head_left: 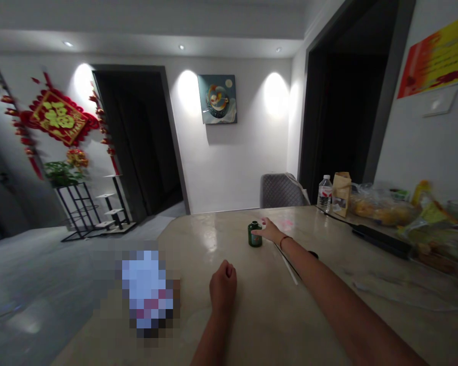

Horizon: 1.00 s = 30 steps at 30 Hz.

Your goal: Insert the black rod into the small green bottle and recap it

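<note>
Left hand [223,287] is clenched, right hand [270,232] spread at the green bottle [255,240] standing on the table [187,254], touching or not I can't tell, and a careless sideways knock could topple it.

Home (red wall hanging [60,118])
</note>
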Tool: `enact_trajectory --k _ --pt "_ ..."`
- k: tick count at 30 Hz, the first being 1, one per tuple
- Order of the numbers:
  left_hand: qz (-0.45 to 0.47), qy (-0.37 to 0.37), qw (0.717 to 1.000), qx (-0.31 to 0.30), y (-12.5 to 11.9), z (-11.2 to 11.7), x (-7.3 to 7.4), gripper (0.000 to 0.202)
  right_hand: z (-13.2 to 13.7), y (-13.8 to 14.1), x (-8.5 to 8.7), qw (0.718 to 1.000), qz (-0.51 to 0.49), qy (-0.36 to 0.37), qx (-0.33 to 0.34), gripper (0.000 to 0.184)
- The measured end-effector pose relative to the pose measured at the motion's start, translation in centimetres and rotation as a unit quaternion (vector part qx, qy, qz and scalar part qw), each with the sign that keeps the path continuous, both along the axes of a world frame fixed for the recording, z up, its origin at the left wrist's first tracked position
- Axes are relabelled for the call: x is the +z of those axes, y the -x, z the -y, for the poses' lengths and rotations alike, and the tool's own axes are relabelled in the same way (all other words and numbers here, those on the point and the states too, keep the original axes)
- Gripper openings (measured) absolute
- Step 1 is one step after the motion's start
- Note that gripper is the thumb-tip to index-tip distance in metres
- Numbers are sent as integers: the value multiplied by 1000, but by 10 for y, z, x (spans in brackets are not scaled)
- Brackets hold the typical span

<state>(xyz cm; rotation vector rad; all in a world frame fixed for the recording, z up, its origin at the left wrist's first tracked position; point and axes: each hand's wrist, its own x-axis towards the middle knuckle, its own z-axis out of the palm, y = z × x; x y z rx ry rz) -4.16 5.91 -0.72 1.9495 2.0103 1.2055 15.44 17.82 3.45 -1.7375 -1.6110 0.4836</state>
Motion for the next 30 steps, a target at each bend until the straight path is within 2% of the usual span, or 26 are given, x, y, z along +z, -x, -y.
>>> enact_trajectory --k 3,6,9,12,16,21,25,30 --pt "0 5 1000 2 -2 0 0 25 -9 11 -8 999 -29 -20 16 69" --pt "-7 13 1000 19 -5 0 2 24 -12 19 -22 998 -56 -14 2 64" --pt "-17 26 999 18 -8 -1 3 22 -10 30 -37 994 -95 -38 -30 67" --pt "-23 31 999 21 -10 -2 3 23 -3 41 -45 990 -114 -75 -30 65" --pt "-22 31 999 31 -10 -2 4 23 12 46 -47 987 -132 -95 14 64" --pt "-10 23 999 30 -11 0 7 26 40 37 -48 978 -166 -105 66 65" --pt "-10 42 999 14 -9 0 9 23 64 26 -50 967 -215 -82 111 56" --pt "-15 61 998 -6 -8 0 9 23 89 14 -52 964 -211 -46 154 63"
